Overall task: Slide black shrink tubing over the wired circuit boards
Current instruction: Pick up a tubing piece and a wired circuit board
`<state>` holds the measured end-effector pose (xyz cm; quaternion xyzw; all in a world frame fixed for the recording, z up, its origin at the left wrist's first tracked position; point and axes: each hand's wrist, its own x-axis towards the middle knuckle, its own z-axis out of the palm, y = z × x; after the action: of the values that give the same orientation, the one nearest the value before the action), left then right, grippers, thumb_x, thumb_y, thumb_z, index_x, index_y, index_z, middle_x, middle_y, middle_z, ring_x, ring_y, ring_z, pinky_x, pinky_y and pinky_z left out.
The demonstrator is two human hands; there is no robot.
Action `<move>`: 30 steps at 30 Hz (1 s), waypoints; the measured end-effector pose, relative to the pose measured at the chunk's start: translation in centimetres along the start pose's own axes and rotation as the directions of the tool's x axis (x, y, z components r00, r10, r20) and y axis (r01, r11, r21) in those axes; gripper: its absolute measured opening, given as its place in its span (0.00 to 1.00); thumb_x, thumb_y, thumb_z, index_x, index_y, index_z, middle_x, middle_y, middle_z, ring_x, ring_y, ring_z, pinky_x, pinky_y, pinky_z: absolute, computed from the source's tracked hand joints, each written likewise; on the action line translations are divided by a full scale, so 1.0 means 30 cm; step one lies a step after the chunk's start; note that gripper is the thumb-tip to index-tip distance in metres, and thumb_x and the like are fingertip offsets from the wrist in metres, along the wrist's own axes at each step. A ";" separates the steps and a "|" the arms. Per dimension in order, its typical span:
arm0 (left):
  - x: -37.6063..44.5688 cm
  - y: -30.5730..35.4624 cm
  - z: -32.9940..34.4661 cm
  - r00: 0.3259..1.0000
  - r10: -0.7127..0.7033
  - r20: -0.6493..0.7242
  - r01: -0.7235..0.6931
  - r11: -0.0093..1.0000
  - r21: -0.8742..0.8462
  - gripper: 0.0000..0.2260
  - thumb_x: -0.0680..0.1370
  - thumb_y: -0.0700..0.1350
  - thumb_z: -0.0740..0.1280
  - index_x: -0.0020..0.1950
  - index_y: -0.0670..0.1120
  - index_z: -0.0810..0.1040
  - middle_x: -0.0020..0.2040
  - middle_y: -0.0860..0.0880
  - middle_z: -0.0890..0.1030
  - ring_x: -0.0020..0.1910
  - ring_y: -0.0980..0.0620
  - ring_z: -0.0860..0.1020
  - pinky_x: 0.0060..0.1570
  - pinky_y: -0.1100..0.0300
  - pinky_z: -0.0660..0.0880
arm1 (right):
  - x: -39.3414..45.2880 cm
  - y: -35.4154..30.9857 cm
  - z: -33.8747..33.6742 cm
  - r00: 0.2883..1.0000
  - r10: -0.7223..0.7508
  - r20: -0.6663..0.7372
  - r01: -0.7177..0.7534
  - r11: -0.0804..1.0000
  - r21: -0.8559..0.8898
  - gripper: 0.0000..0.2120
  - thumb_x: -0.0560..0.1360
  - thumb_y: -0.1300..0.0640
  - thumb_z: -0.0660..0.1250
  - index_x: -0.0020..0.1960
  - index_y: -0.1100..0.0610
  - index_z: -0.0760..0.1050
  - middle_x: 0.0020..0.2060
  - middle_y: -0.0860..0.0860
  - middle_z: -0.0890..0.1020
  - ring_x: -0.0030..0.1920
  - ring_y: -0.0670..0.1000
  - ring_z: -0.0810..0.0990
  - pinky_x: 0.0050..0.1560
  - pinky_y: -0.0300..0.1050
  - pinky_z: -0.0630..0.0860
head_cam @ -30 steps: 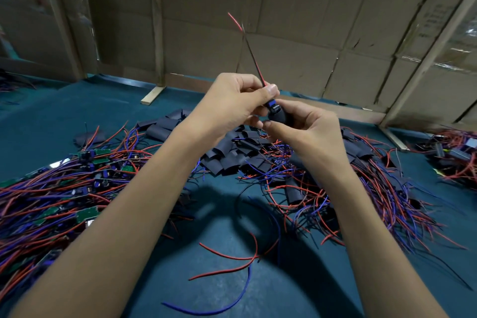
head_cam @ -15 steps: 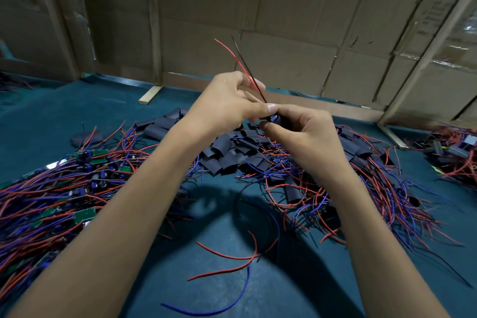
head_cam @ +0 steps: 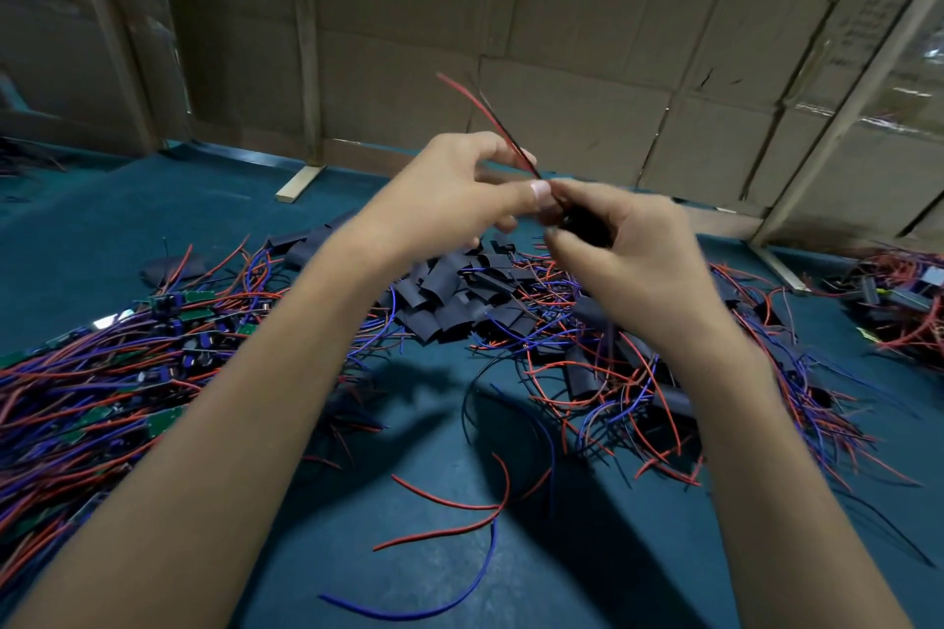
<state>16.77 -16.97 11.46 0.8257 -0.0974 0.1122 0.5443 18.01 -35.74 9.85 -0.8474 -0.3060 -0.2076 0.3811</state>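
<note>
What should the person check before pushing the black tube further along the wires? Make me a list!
1. Right hand grips the black shrink tube: ok.
2. Left hand pinches the red and black wires just above the tube: ok.
3. Wire ends stick up free, not tangled in the piles: ok.
4. Circuit board fully inside the tube: cannot tell, the hands hide it.
5. More tube pieces lie ready on the green table: ok.
6. Bare boards waiting in the wire pile on the left: ok.
</note>
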 end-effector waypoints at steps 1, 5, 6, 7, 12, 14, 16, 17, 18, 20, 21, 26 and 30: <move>-0.002 -0.006 -0.028 1.000 -0.013 0.016 0.013 1.000 0.009 0.11 0.79 0.49 0.71 0.60 0.50 0.80 0.50 0.48 0.86 0.42 0.56 0.83 0.36 0.60 0.75 | 0.001 -0.011 -0.027 0.999 -0.004 -0.045 0.003 1.000 -0.021 0.18 0.72 0.60 0.69 0.61 0.54 0.84 0.46 0.43 0.85 0.47 0.38 0.80 0.54 0.39 0.77; -0.018 -0.070 -0.170 0.987 -0.133 0.093 0.128 0.990 0.053 0.13 0.76 0.50 0.74 0.60 0.51 0.82 0.52 0.52 0.86 0.46 0.56 0.83 0.37 0.62 0.77 | -0.001 -0.027 -0.163 0.974 -0.036 -0.226 0.026 0.999 -0.045 0.18 0.72 0.60 0.69 0.61 0.54 0.84 0.49 0.43 0.86 0.52 0.39 0.83 0.63 0.44 0.78; -0.018 -0.098 -0.199 0.976 -0.194 0.103 0.179 0.974 0.137 0.14 0.75 0.50 0.75 0.60 0.51 0.82 0.51 0.52 0.86 0.47 0.55 0.83 0.38 0.62 0.78 | -0.004 -0.019 -0.193 0.965 -0.041 -0.259 0.023 0.997 -0.069 0.18 0.72 0.61 0.69 0.61 0.54 0.84 0.50 0.44 0.86 0.53 0.41 0.83 0.64 0.46 0.78; -0.014 -0.132 -0.223 0.958 -0.268 0.098 0.231 0.930 0.288 0.15 0.74 0.51 0.75 0.59 0.51 0.83 0.50 0.52 0.86 0.50 0.53 0.83 0.40 0.60 0.79 | -0.010 -0.007 -0.216 0.958 -0.040 -0.284 0.010 0.994 -0.107 0.19 0.72 0.62 0.68 0.61 0.54 0.84 0.50 0.45 0.86 0.54 0.42 0.84 0.64 0.46 0.77; -0.009 -0.304 -0.228 0.756 -0.654 0.005 0.348 0.410 0.843 0.19 0.66 0.58 0.80 0.43 0.44 0.81 0.45 0.42 0.83 0.48 0.42 0.82 0.55 0.50 0.80 | -0.017 0.077 -0.231 0.972 0.177 -0.155 -0.215 0.937 -0.276 0.23 0.69 0.69 0.69 0.63 0.57 0.83 0.54 0.55 0.86 0.58 0.51 0.83 0.62 0.39 0.74; -0.004 -0.339 -0.198 0.751 -0.660 -0.005 0.373 0.419 0.828 0.20 0.67 0.57 0.80 0.37 0.44 0.76 0.37 0.43 0.81 0.42 0.42 0.82 0.49 0.52 0.79 | -0.014 0.103 -0.201 0.941 0.337 0.009 -0.311 0.880 -0.360 0.24 0.69 0.70 0.69 0.64 0.57 0.82 0.53 0.57 0.86 0.57 0.56 0.83 0.55 0.39 0.73; 0.008 -0.351 -0.174 0.791 -0.611 -0.018 0.361 0.443 0.821 0.18 0.70 0.56 0.78 0.36 0.44 0.76 0.35 0.46 0.79 0.39 0.43 0.80 0.46 0.53 0.78 | -0.009 0.111 -0.161 0.869 0.473 0.146 -0.350 0.796 -0.493 0.31 0.69 0.66 0.69 0.71 0.51 0.77 0.56 0.56 0.83 0.61 0.58 0.80 0.61 0.45 0.74; 0.014 -0.350 -0.165 0.804 -0.595 -0.017 0.352 0.452 0.820 0.17 0.71 0.55 0.77 0.36 0.44 0.77 0.33 0.47 0.78 0.37 0.44 0.79 0.43 0.55 0.77 | -0.006 0.110 -0.139 0.843 0.512 0.167 -0.354 0.761 -0.544 0.34 0.70 0.64 0.70 0.74 0.47 0.72 0.62 0.56 0.81 0.66 0.59 0.76 0.67 0.52 0.71; 0.016 -0.346 -0.159 0.809 -0.588 -0.009 0.344 0.461 0.818 0.16 0.72 0.55 0.76 0.35 0.44 0.78 0.32 0.48 0.78 0.35 0.45 0.77 0.40 0.57 0.75 | -0.001 0.106 -0.116 0.844 0.511 0.164 -0.348 0.753 -0.559 0.36 0.70 0.63 0.70 0.76 0.46 0.69 0.69 0.54 0.77 0.71 0.58 0.72 0.71 0.57 0.67; 0.016 -0.336 -0.155 0.809 -0.587 0.025 0.332 0.490 0.806 0.16 0.74 0.51 0.75 0.33 0.43 0.77 0.29 0.49 0.77 0.30 0.47 0.74 0.33 0.61 0.69 | 0.008 0.088 -0.066 0.905 0.401 0.142 -0.292 0.828 -0.479 0.34 0.72 0.62 0.70 0.76 0.47 0.69 0.73 0.52 0.73 0.74 0.56 0.68 0.74 0.61 0.62; 0.017 -0.330 -0.157 0.807 -0.588 0.045 0.332 0.516 0.790 0.14 0.74 0.49 0.76 0.33 0.44 0.77 0.28 0.49 0.77 0.30 0.48 0.73 0.32 0.61 0.68 | 0.009 0.070 -0.037 0.934 0.330 0.134 -0.253 0.880 -0.401 0.31 0.73 0.61 0.70 0.75 0.48 0.71 0.72 0.51 0.74 0.74 0.55 0.69 0.74 0.61 0.63; 0.009 -0.241 -0.194 0.839 -0.526 0.140 0.308 0.671 0.675 0.04 0.72 0.44 0.78 0.39 0.46 0.86 0.33 0.47 0.83 0.33 0.52 0.78 0.32 0.63 0.73 | -0.010 -0.011 0.094 0.958 0.195 0.211 -0.147 0.964 -0.224 0.16 0.76 0.55 0.70 0.63 0.47 0.81 0.62 0.46 0.82 0.67 0.50 0.77 0.71 0.58 0.67; -0.012 -0.135 -0.218 0.929 -0.327 0.172 0.189 0.821 0.538 0.04 0.72 0.48 0.78 0.40 0.50 0.86 0.35 0.45 0.84 0.31 0.54 0.77 0.29 0.64 0.73 | -0.013 -0.025 0.134 0.941 0.207 0.266 -0.192 0.978 -0.082 0.11 0.76 0.56 0.72 0.58 0.51 0.84 0.52 0.47 0.87 0.56 0.46 0.83 0.65 0.52 0.75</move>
<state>17.05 -9.35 10.31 0.9531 -0.0198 -0.0489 0.2979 17.69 -32.37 7.51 -0.9046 -0.2623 -0.0573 0.3311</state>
